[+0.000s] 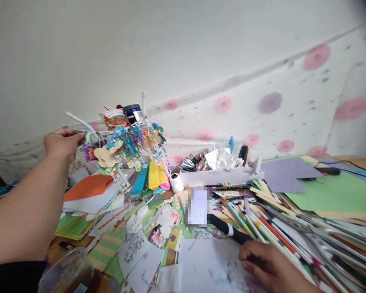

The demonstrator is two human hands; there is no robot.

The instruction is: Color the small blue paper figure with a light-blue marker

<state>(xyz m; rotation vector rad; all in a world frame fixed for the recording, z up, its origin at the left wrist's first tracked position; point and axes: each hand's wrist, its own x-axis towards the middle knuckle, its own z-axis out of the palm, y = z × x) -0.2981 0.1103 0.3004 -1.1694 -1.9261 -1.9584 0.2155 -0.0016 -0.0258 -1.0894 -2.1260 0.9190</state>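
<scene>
At the left, my left hand (pixel 62 144) reaches out with its fingers pinched at the end of a small white rack. A blue and yellow flower ornament (pixel 87 139) is at the fingertips; the exact grip is partly hidden. More paper flower ornaments (pixel 122 140) with beaded strands hang along the rack. My right hand (pixel 266 260) rests low at the right, fingers curled, over white paper (pixel 207 260). A black rod (pixel 222 226) with a white band ends at its knuckles; whether the hand grips it or only covers it, I cannot make out.
Atop the rack stand a paper cup (pixel 114 119) and a dark blue jar (pixel 132 113). A white box (pixel 213 177) holds pens and tissue. Large scissors (pixel 305 228) lie over pencils (pixel 271 232) at the right. Green sheets (pixel 338 195), an orange sheet (pixel 88 186) and paper scraps cover the table.
</scene>
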